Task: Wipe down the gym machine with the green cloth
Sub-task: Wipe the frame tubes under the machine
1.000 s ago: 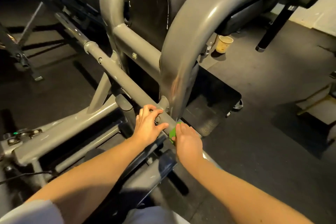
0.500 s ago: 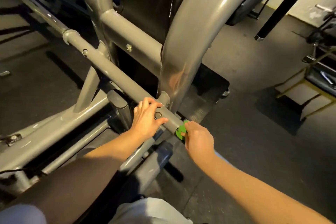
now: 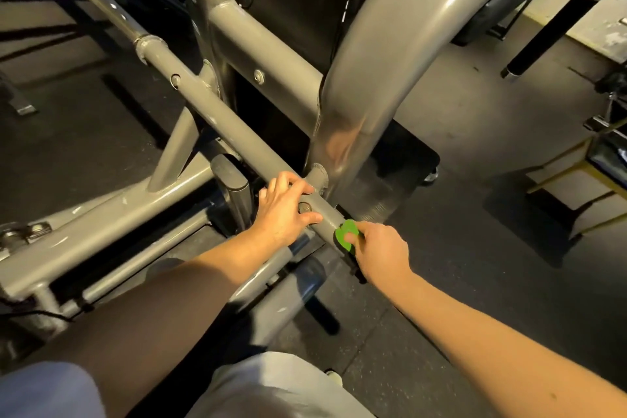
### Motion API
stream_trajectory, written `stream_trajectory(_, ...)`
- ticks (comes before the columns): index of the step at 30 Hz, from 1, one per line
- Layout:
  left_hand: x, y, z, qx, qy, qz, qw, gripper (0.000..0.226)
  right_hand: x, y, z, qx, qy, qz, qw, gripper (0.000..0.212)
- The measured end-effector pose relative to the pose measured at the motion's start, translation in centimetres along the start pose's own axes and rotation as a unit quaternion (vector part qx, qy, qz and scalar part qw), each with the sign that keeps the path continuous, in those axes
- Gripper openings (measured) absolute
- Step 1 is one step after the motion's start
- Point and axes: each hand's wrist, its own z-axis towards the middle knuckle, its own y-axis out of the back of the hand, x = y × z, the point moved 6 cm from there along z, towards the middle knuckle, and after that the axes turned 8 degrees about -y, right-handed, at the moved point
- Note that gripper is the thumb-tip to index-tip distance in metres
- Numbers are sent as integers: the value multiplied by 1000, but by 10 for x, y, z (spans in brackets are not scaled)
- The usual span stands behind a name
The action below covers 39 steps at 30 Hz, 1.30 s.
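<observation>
A grey gym machine fills the view, with a long slanted tube (image 3: 217, 112) running from upper left down to the centre and a thick curved arch (image 3: 390, 44) rising on the right. My left hand (image 3: 285, 210) grips the lower end of the tube, fingers curled over it beside a bolt. My right hand (image 3: 383, 253) holds the green cloth (image 3: 346, 235) bunched against the tube's end, just right of the left hand. Most of the cloth is hidden under the fingers.
A black padded backrest (image 3: 298, 10) stands behind the frame. Lower frame rails (image 3: 101, 231) stretch to the left. A black leg of another machine (image 3: 543, 30) and a yellow-framed bench (image 3: 593, 163) stand on the dark rubber floor at right.
My right hand with the cloth has slid a little down and right along the tube end. The left hand keeps its grip. My head has moved closer, and the paper cup has left the view.
</observation>
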Motion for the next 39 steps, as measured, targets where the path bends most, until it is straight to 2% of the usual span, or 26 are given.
stream_trajectory(3,-1,2,0,7,4,-4,1000,54,7,-1,34,42,-62,143,987,49)
stream_trajectory(5,-3,4,1,13,6,0,1000,53,1,-2,43,64,-101,185,975,53)
stream_trajectory(8,-1,2,2,21,11,3,1000,53,-8,4,21,74,-50,116,989,39)
stream_trajectory(10,0,1,2,19,12,-5,1000,53,-10,7,-5,60,28,-37,997,12)
stream_trajectory(12,0,0,1,13,15,-9,1000,53,-1,6,-21,5,108,-142,984,15)
stream_trajectory(14,0,0,1,13,17,-10,1000,52,9,1,-20,-27,121,-93,988,12)
stream_trajectory(16,0,1,2,13,21,-11,1000,51,21,-3,-8,-32,87,-25,995,8)
stream_trajectory(19,-1,3,2,28,19,-4,999,49,38,-6,10,-38,75,14,996,16)
stream_trajectory(23,-4,8,4,52,3,1,999,39,21,-9,1,-21,121,-12,992,8)
stream_trajectory(24,-2,12,5,39,-2,1,999,36,12,-9,-7,-22,124,-41,991,11)
stream_trajectory(26,7,23,6,-9,1,7,1000,36,-2,-16,-17,-9,156,-76,985,33)
stream_trajectory(28,17,31,6,-31,24,19,999,42,-4,-19,-16,-26,163,-77,983,40)
stream_trajectory(30,20,32,6,-22,33,33,999,46,11,-17,-12,-10,166,-27,986,28)
stream_trajectory(32,20,31,6,-22,32,36,999,47,32,-17,-4,-15,168,-28,985,10)
stream_trajectory(35,20,31,8,-23,35,40,998,46,67,-17,14,-72,163,-38,983,7)
stream_trajectory(39,19,34,6,-4,44,33,998,47,77,-24,23,-74,149,-38,985,3)
